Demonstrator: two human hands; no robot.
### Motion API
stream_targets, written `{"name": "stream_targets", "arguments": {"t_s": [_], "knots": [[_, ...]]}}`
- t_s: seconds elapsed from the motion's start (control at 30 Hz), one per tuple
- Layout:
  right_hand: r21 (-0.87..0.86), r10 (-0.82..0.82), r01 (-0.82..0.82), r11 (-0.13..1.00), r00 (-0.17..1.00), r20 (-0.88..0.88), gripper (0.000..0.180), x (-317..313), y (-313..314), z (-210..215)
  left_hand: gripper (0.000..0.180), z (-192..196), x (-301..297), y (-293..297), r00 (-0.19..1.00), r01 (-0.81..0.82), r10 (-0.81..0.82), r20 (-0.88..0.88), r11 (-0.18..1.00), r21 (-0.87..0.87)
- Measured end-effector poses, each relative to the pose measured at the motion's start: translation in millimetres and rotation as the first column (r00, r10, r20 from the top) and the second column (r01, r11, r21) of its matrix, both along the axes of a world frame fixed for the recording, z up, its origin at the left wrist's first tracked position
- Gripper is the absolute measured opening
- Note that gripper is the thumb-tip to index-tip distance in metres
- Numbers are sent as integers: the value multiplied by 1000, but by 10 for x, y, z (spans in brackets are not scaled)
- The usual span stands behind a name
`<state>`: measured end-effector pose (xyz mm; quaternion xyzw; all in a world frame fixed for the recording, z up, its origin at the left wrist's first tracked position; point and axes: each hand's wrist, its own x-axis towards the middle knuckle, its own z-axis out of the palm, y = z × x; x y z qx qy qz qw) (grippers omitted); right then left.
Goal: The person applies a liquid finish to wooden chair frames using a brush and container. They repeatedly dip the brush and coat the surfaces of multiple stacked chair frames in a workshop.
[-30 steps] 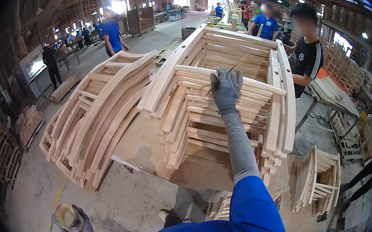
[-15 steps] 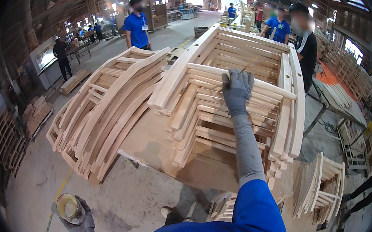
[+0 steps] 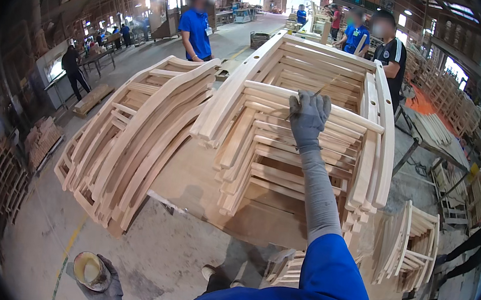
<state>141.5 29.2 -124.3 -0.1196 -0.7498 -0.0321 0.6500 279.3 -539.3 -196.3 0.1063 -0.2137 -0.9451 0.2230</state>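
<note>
gloved right hand point(image 3: 308, 117), fingers closed on a thin brush point(image 3: 315, 93), works the top rail of a stacked wooden chair frame point(image 3: 315, 108) running crosswise; left hand point(image 3: 106, 288) grips a small tub point(image 3: 87, 268) low.

packages: none | labels: none | signs: none | screens: none

**Pale wood, grey gloves, blue sleeve**

Stacked chair frames point(image 3: 289, 132) are pale, unfinished blond wood. Upon them, the right hand point(image 3: 308, 117) wears a grey glove and grey arm cover under a blue sleeve point(image 3: 328, 288). Below them, the grey-gloved left hand point(image 3: 103, 288) holds a yellowish-cream cup point(image 3: 89, 269).
</note>
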Motion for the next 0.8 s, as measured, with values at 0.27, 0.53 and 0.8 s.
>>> {"name": "stream_targets", "arguments": {"t_s": [0.27, 0.53, 0.8], "knots": [[21, -20, 20, 1000, 1000, -12, 20, -19, 15, -23, 35, 150, -7, 139, 994, -55, 39, 106, 987, 150], [33, -23, 23, 999, 1000, -18, 20, -16, -5, -10, 37, 163, 27, 134, 993, -56, 39, 109, 987, 150], [53, -21, 23, 998, 999, -38, 20, -4, -37, 1, 37, 145, 50, 139, 997, -43, 34, 74, 992, 120]]}}
